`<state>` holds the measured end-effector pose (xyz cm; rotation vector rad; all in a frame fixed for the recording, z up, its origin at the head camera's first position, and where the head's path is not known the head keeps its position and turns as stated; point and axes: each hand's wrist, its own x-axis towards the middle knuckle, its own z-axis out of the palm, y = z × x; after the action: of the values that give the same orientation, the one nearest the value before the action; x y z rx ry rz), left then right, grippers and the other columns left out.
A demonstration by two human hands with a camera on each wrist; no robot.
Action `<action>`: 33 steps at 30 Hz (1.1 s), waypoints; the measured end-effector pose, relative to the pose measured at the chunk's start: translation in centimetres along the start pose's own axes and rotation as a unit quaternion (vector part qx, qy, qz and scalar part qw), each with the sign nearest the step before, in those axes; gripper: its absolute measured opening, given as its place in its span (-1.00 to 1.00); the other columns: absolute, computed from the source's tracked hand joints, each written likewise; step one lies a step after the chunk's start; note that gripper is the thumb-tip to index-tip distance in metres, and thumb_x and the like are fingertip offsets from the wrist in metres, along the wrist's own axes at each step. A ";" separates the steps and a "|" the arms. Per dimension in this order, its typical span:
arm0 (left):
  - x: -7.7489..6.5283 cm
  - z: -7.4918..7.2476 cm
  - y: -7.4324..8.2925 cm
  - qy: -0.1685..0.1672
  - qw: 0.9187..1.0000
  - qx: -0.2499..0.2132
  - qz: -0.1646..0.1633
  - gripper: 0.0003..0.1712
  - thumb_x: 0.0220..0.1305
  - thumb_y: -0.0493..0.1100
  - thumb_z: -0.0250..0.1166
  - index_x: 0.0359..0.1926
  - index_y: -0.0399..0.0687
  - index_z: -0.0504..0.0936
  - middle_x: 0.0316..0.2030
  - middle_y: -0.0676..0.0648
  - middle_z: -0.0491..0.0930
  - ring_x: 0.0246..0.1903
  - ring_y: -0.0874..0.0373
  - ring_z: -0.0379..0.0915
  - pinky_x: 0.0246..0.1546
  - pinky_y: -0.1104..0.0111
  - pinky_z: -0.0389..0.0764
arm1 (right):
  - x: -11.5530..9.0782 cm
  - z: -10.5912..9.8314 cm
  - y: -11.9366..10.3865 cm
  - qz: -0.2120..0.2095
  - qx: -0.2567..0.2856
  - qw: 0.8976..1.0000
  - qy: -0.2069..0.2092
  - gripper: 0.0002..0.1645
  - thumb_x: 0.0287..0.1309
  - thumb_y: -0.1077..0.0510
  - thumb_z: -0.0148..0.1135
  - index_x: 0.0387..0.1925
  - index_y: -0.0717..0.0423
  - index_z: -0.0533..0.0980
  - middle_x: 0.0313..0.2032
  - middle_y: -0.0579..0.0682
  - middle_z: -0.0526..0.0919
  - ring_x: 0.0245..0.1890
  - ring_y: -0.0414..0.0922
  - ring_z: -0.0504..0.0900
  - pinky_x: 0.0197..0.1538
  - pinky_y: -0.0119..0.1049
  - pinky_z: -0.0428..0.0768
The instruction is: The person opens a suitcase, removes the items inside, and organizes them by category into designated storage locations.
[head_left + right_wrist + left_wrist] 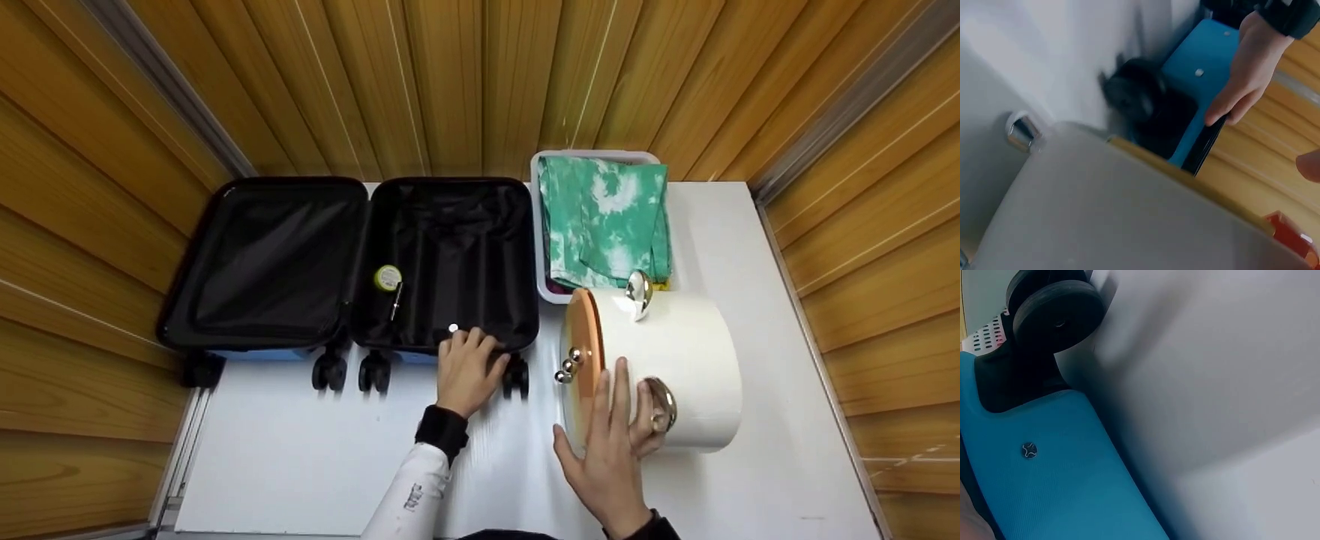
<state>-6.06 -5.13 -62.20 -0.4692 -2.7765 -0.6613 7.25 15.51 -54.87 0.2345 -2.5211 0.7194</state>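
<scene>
A small suitcase [450, 247] with a black lining and a blue shell [1055, 489] lies spread open on the white table. My left hand [469, 371] grips the near rim of its right half, fingers over the edge and thumb on the outside, as the right wrist view shows. Inside lie a small green-rimmed round tin [388, 278], a slim pen-like item [396, 301] and a small white round piece [454, 328] by my left fingertips. A white pot [675, 352] with an orange lid [589, 330] rests on its side. My right hand [611, 465] touches it with straight fingers near the silver handle [661, 405].
Behind the pot stands a white bin [537, 225] with a folded green-and-white tie-dye cloth [607, 210] on top. Black suitcase wheels [373, 373] stick out toward me. Wood-patterned walls [450, 90] enclose the table [300, 465] at the back and sides.
</scene>
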 end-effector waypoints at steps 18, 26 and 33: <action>2.3 -3.2 6.1 -0.046 0.962 -0.270 0.003 -0.61 0.44 -0.11 0.34 0.23 -0.06 0.63 0.15 0.00 0.61 0.12 0.05 0.53 0.15 0.10 0.29 | 6.0 -8.8 5.1 -0.009 0.113 0.967 0.230 -0.59 0.23 0.26 0.24 0.03 0.48 0.64 0.20 0.47 0.58 0.34 0.11 0.49 0.49 -0.22 0.31; 2.9 -2.9 8.8 -0.032 0.938 -0.343 0.041 -0.75 0.48 -0.14 0.31 0.10 -0.09 0.67 0.02 0.01 0.65 -0.02 0.10 0.62 -0.01 0.31 0.46 | 6.3 -6.4 10.5 0.045 0.001 0.992 0.113 -0.49 0.27 0.15 0.28 0.24 0.12 0.67 0.36 0.18 0.59 0.43 0.32 0.42 0.53 0.09 0.30; 2.8 -2.6 9.5 -0.027 0.917 -0.396 0.049 -0.84 0.42 -0.15 0.39 -0.03 -0.01 0.69 -0.11 0.05 0.66 -0.14 0.19 0.64 -0.13 0.40 0.52 | 6.6 -5.6 10.4 0.055 -0.014 0.991 0.120 -0.57 0.31 0.16 0.28 0.18 0.08 0.72 0.29 0.14 0.66 0.42 0.31 0.45 0.47 -0.21 0.42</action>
<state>-4.75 2.34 -55.34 -0.7660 -2.3932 -1.7650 0.92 27.08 -51.99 -0.0016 -2.3251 0.7076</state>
